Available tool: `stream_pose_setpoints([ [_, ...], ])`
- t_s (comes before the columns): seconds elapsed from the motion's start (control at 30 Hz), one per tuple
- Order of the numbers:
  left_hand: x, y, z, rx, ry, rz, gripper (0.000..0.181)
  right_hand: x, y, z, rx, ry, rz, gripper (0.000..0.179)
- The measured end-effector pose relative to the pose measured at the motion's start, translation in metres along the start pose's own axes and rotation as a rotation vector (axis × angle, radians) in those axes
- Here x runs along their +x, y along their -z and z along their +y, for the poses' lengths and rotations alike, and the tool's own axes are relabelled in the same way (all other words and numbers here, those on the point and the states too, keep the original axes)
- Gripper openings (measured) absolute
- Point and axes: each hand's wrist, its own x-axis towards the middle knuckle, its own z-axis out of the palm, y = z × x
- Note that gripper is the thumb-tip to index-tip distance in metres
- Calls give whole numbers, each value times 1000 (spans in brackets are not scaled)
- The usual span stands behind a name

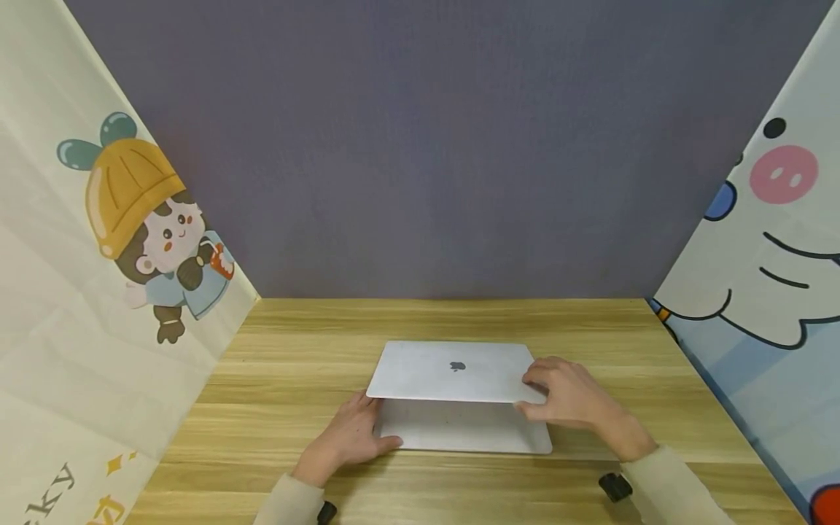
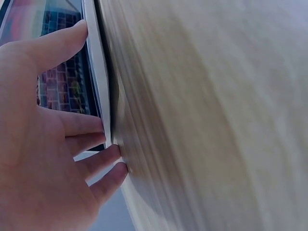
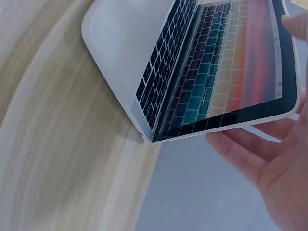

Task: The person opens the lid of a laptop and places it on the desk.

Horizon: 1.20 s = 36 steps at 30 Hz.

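Note:
A silver laptop (image 1: 453, 370) stands partly unfolded on the wooden table, its lid tilted low over the base (image 1: 462, 426). My right hand (image 1: 567, 394) grips the lid at its right front corner, thumb at the screen side and fingers on the back. In the right wrist view the lit screen (image 3: 231, 72) mirrors the keyboard (image 3: 163, 57). At the left edge of the base, my left hand (image 1: 351, 434) touches the laptop with fairly straight fingers, its thumb by the front corner. The left wrist view shows that thumb and the fingertips (image 2: 98, 126) along the base's edge.
The wooden table (image 1: 315, 335) spreads around the laptop. A dark grey panel (image 1: 453, 160) rises behind it, with printed cloths at the left (image 1: 72, 292) and right (image 1: 787, 277). Black wrist devices (image 1: 615, 487) show at the cuffs.

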Motion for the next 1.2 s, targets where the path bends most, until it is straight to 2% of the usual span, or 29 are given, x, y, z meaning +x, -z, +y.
stream_pose_setpoints([
  [0.33,2,0,1,-4,15,1,101,4,3,0,5,20,86,31],
  [0.7,2,0,0,-10,44,-46,102,8,8,-3,11,-12,124,28],
  [1.0,3,2,0,-4,52,-60,99,15,11,3,6,54,229,22],
  [1.2,2,2,1,-4,64,-62,99,19,13,4,16,44,248,22],
])
